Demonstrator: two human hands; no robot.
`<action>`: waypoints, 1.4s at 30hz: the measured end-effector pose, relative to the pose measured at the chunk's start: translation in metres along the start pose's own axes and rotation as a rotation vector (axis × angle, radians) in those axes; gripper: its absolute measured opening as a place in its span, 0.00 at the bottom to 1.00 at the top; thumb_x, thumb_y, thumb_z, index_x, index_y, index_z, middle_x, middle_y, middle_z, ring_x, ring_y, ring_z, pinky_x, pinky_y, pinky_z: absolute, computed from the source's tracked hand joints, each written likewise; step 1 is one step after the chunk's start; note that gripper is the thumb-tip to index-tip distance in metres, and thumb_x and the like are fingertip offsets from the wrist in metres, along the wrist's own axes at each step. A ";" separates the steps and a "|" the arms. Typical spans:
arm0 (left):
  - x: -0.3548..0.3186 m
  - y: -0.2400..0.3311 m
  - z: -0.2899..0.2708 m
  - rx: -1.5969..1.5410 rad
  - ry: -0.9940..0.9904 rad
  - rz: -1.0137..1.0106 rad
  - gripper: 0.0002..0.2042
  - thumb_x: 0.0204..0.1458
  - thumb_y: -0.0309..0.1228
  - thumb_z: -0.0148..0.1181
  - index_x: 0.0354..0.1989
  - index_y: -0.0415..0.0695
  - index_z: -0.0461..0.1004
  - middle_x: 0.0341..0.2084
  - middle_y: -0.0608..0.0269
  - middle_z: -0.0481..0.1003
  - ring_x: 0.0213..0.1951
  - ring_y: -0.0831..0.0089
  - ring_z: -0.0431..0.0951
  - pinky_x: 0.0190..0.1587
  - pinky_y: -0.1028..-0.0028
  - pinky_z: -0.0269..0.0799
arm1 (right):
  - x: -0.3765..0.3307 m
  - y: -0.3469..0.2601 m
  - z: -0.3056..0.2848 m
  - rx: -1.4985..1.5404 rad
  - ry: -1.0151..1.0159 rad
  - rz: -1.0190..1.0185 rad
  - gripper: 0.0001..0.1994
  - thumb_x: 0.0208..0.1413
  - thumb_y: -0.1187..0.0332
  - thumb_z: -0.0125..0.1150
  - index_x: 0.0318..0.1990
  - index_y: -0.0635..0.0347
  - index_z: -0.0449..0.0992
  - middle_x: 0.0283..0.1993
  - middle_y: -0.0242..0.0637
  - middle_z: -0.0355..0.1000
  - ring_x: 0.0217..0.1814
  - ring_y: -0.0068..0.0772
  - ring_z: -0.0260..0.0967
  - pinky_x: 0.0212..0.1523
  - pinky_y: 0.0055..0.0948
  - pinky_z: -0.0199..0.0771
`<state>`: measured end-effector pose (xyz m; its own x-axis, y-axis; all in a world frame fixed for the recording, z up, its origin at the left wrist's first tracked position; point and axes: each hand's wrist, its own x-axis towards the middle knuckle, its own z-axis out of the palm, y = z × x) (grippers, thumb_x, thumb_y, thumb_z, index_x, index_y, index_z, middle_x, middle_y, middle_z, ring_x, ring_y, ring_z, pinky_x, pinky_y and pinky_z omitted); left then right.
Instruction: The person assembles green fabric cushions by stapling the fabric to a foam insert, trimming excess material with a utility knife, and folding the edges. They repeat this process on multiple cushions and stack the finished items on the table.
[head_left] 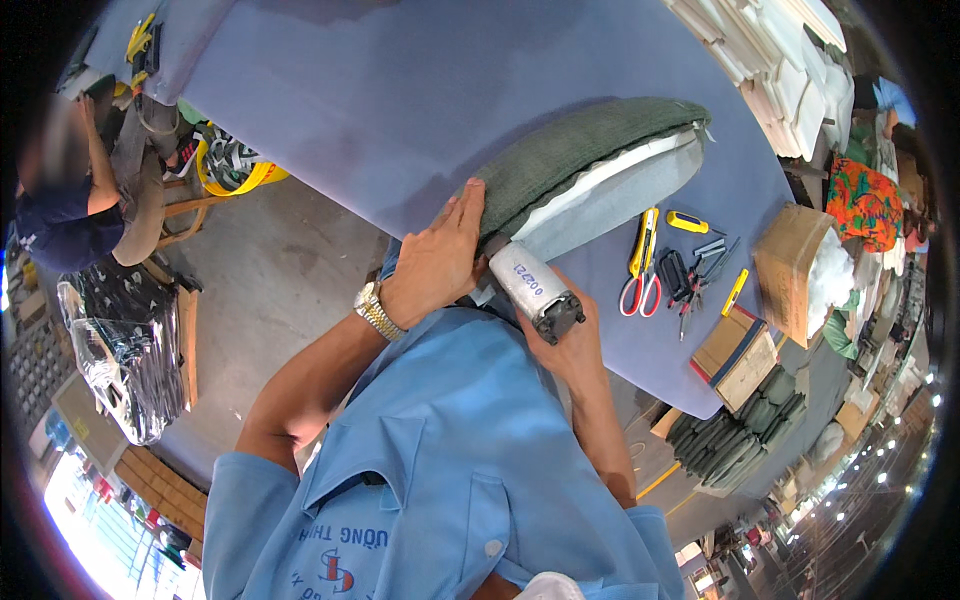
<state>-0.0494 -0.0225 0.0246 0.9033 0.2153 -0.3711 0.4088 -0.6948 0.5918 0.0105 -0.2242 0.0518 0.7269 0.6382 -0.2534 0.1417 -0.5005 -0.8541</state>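
Observation:
A curved cushion (585,146) in dark green ribbed fabric stands tilted on the blue-grey table, its pale underside and a white strip facing me. My left hand (436,262) holds its near end, fingers stretched flat over the green cover; the thumb is mostly hidden. My right hand (575,338) is closed around a silver staple gun (522,280) with a black end cap. The tool's nose is close to the cushion's near end, beside my left hand; whether it touches is hidden. My left wrist wears a metal watch (376,310).
Right of the cushion lie red-handled scissors (640,290), yellow cutters (735,292) and several small tools. A cardboard box (790,265) stands at the table's right edge, near stacked dark cushions (735,430). White panels (775,75) are piled far right. Another person (75,215) sits at left.

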 end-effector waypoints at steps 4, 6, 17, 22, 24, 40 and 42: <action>-0.001 -0.004 -0.005 -0.049 -0.025 0.049 0.46 0.50 0.30 0.67 0.75 0.35 0.45 0.71 0.37 0.58 0.66 0.44 0.68 0.59 0.53 0.76 | -0.001 0.010 0.002 0.026 0.005 -0.070 0.21 0.45 0.77 0.69 0.50 0.68 0.77 0.44 0.47 0.80 0.45 0.43 0.80 0.48 0.33 0.77; -0.006 -0.011 -0.007 -0.129 -0.002 0.127 0.46 0.52 0.33 0.67 0.76 0.34 0.45 0.73 0.38 0.56 0.71 0.46 0.62 0.63 0.55 0.72 | 0.001 0.011 0.001 0.046 -0.004 -0.065 0.27 0.37 0.79 0.66 0.52 0.67 0.75 0.46 0.51 0.77 0.49 0.58 0.76 0.51 0.37 0.75; -0.033 -0.025 0.016 -0.255 0.269 0.233 0.41 0.53 0.24 0.65 0.76 0.41 0.53 0.75 0.49 0.55 0.73 0.53 0.59 0.71 0.60 0.64 | 0.001 0.005 0.007 0.063 0.057 -0.059 0.19 0.45 0.77 0.70 0.48 0.69 0.78 0.41 0.47 0.78 0.42 0.47 0.80 0.43 0.34 0.77; -0.033 -0.022 0.026 -0.190 0.390 0.281 0.38 0.51 0.21 0.66 0.73 0.43 0.60 0.73 0.52 0.59 0.72 0.55 0.62 0.70 0.59 0.66 | -0.006 0.011 0.012 0.142 0.104 -0.034 0.15 0.50 0.72 0.75 0.44 0.69 0.80 0.38 0.44 0.80 0.39 0.35 0.82 0.40 0.31 0.77; -0.032 -0.023 0.028 -0.197 0.419 0.282 0.38 0.49 0.21 0.67 0.72 0.44 0.62 0.73 0.54 0.60 0.71 0.55 0.63 0.70 0.57 0.67 | -0.006 0.009 0.011 0.129 0.070 -0.023 0.15 0.49 0.73 0.74 0.44 0.68 0.79 0.38 0.44 0.80 0.39 0.37 0.81 0.41 0.31 0.77; -0.030 -0.030 0.036 -0.260 0.467 0.300 0.40 0.40 0.09 0.57 0.69 0.43 0.68 0.71 0.52 0.63 0.72 0.56 0.63 0.66 0.62 0.72 | 0.000 0.005 0.015 0.082 0.011 -0.094 0.16 0.52 0.74 0.72 0.47 0.68 0.79 0.39 0.44 0.81 0.41 0.35 0.81 0.43 0.31 0.78; -0.029 -0.030 0.038 -0.262 0.469 0.312 0.40 0.40 0.08 0.57 0.69 0.42 0.68 0.71 0.52 0.64 0.72 0.55 0.62 0.68 0.60 0.69 | 0.001 -0.002 0.011 0.046 0.002 -0.103 0.16 0.51 0.74 0.72 0.47 0.67 0.79 0.39 0.45 0.80 0.40 0.40 0.81 0.43 0.32 0.78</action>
<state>-0.0932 -0.0340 -0.0092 0.9220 0.3497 0.1665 0.0812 -0.5949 0.7997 0.0034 -0.2161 0.0477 0.7111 0.6841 -0.1624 0.1849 -0.4048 -0.8955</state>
